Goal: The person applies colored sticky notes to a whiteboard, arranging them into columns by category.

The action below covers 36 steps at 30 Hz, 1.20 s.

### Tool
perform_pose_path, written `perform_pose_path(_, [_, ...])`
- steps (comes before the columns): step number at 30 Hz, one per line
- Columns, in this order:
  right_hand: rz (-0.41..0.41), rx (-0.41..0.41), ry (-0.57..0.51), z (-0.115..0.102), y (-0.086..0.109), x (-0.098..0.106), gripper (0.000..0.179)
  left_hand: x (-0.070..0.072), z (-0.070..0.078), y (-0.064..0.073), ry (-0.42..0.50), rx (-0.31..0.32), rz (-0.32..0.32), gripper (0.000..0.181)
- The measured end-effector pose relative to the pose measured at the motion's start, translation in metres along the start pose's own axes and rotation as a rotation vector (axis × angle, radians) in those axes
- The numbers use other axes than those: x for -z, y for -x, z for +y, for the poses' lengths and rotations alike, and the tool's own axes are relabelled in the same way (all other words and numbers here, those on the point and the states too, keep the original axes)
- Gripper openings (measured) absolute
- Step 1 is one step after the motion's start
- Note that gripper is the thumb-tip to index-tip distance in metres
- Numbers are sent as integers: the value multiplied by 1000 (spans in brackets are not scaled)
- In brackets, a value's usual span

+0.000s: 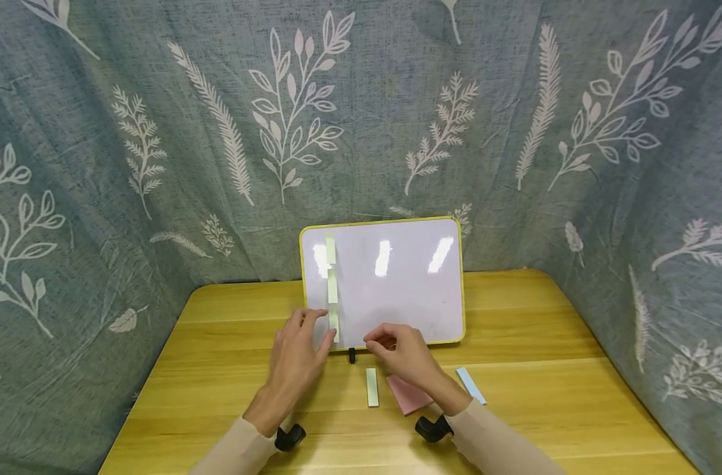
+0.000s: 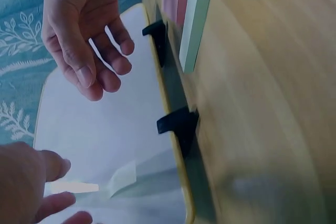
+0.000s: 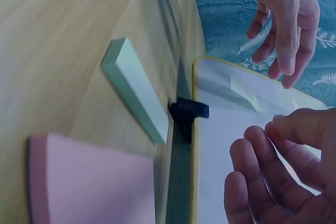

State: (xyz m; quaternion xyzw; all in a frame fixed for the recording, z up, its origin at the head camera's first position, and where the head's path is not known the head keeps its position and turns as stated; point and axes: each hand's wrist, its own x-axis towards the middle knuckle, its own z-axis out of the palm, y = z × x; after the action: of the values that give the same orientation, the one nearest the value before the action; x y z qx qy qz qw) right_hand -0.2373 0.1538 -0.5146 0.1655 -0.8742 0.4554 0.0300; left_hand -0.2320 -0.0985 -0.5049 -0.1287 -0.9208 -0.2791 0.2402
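A whiteboard (image 1: 408,290) with a yellow frame leans upright at the back of the table. Down its left part runs a column of pale green sticky strips: a top strip (image 1: 330,249), a middle strip (image 1: 332,287) and a bottom strip (image 1: 334,318). My left hand (image 1: 292,353) hovers in front of the bottom strip, thumb and fingers spread apart, holding nothing. To the right, my right hand (image 1: 405,353) is in front of the board's lower edge. Its fingers are loosely bent, thumb near the index finger, and nothing shows between them in the right wrist view.
On the wooden table lie a green sticky-strip pad (image 1: 372,387), a pink sticky-note pad (image 1: 410,396) partly under the right forearm, and a blue strip pad (image 1: 470,386). A black support (image 1: 352,356) grips the board's bottom edge. Patterned curtain (image 1: 361,132) surrounds the table.
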Motion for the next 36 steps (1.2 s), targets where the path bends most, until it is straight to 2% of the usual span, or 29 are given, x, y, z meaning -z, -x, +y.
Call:
perform_pose_path(5, [-25, 41, 42, 6, 8, 10, 13, -3, 7, 8, 41, -36, -78, 37])
perform_pose_path(11, [-58, 84, 62, 12, 16, 18, 13, -6, 14, 16, 84, -79, -130, 34])
perform_pose_path(19, [-154, 164, 95, 27, 34, 41, 17, -15, 25, 26, 141, -142, -230, 31])
perform_pose_path(23, [-220, 228, 151, 38, 43, 54, 22, -22, 31, 31, 144, -156, -297, 32])
perform_pose_path(27, [-252, 279, 245, 50, 50, 63, 26, -28, 38, 35, 138, -165, -357, 36])
perform_pose_path(32, [-281, 276, 325, 62, 56, 69, 38, -36, 45, 37, 121, -175, -418, 42])
perform_pose_path(36, [-297, 279, 350, 67, 60, 72, 47, -42, 46, 38, 104, -193, -441, 48])
